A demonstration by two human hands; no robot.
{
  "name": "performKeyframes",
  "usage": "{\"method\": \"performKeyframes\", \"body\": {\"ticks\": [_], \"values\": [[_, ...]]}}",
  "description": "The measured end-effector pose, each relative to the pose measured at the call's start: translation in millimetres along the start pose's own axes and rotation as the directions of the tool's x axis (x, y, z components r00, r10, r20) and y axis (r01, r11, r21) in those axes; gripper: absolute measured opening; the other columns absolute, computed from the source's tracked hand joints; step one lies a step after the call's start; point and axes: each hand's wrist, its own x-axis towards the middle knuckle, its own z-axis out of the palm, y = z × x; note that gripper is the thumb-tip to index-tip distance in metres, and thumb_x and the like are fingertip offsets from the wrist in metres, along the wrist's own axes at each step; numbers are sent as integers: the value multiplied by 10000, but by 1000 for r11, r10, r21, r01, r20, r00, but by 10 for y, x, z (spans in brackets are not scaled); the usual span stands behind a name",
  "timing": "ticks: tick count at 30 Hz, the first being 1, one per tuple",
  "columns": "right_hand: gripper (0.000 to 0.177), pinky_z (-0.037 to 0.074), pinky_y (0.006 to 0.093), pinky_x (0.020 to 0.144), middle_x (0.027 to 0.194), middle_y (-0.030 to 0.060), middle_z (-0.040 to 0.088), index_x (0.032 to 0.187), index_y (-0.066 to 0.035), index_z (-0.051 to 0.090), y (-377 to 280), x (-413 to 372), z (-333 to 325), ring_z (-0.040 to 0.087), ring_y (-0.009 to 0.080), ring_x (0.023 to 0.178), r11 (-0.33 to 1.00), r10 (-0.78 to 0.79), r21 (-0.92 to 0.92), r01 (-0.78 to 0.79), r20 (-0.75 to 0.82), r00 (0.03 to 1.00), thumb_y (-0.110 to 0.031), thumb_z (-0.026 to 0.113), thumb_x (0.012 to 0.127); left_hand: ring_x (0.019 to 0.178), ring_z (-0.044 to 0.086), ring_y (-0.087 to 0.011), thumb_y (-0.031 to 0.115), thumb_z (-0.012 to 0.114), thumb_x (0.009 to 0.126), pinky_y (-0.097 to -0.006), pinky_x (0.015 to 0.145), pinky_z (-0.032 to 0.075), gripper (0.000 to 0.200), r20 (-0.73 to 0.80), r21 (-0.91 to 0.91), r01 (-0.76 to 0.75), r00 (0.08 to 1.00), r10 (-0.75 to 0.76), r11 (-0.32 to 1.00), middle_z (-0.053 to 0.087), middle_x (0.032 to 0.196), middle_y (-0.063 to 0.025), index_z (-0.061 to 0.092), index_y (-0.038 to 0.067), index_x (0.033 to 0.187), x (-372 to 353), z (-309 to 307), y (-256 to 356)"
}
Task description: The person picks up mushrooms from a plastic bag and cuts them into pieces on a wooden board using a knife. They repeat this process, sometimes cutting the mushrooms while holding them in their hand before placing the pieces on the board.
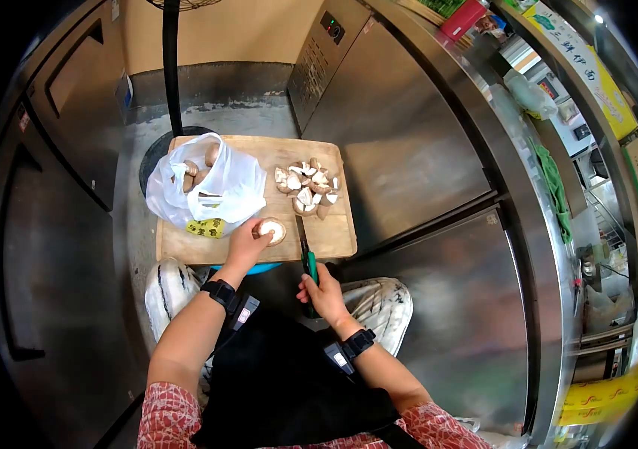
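Left hand pinched mushroom, pale side up, over wooden board. Right hand gripped knife; blade pointed away from person, just right of mushroom, apart. Cut pieces lay beyond.

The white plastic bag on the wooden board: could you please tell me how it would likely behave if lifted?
The bag would probably sag and change shape, as its film looks thin and crumpled. The mushrooms might roll out if it tipped, since its mouth gapes open. It may feel light for its bulk, judging by the mushrooms visible inside.
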Motion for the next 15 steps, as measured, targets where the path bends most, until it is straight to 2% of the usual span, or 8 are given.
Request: {"method": "performKeyframes", "body": {"ticks": [3, 6, 9, 12, 15], "values": [[217, 497, 261, 511, 709, 83, 600, 1116, -10, 474, 29, 35, 39, 608, 141, 554, 1000, -26, -14, 26, -27, 999, -140, 517, 948, 853, 621, -225, 110, 732, 732, -295, 761, 497, 558, -99, 118, -13, 995, 24, 993, 606, 983, -153, 505, -15, 1227, -44, 63, 47], [249, 488, 276, 502, 690, 94, 607, 1150, -22, 478, 26, 35, 54, 606, 153, 537, 997, -46, -66, 44, -34, 998, -157, 524, 945, 874, 605, -245, 89, 734, 728, -312, 752, 502, 619, -120, 213, -154, 976, 182, 965, 572, 1041, -159, 461, 3, 1277, -117, 91, 168], [289, 477, 286, 496, 677, 98, 602, 1180, -31, 472, 39, 46, 68, 600, 154, 526, 989, -60, -141, 52, -50, 997, -176, 537, 939, 817, 583, -167, 22, 757, 704, -256, 675, 497, 623, -136, 305, -316, 919, 370, 898, 576, 1007, -123, 475, -7, 1259, -115, 131, 60], [301, 485, 360, 527, 687, 151, 606, 1181, -39, 475, 17, 52, 83, 619, 269, 559, 975, -102, -201, 93, -39, 994, -196, 543, 934, 767, 577, -158, -5, 769, 672, -260, 657, 494, 627, -141, 276, -307, 925, 354, 911, 579, 990, -113, 492, 3, 1235, -54, 132, -29], [273, 477, 452, 577, 726, 217, 605, 1140, -43, 485, 76, 109, 97, 602, 403, 654, 926, -233, -313, 210, -37, 972, -215, 533, 933, 730, 575, -142, -1, 770, 672, -259, 648, 491, 584, -100, 249, -148, 979, 178, 957, 586, 972, -92, 507, 6, 1194, -115, 90, 148]]}}
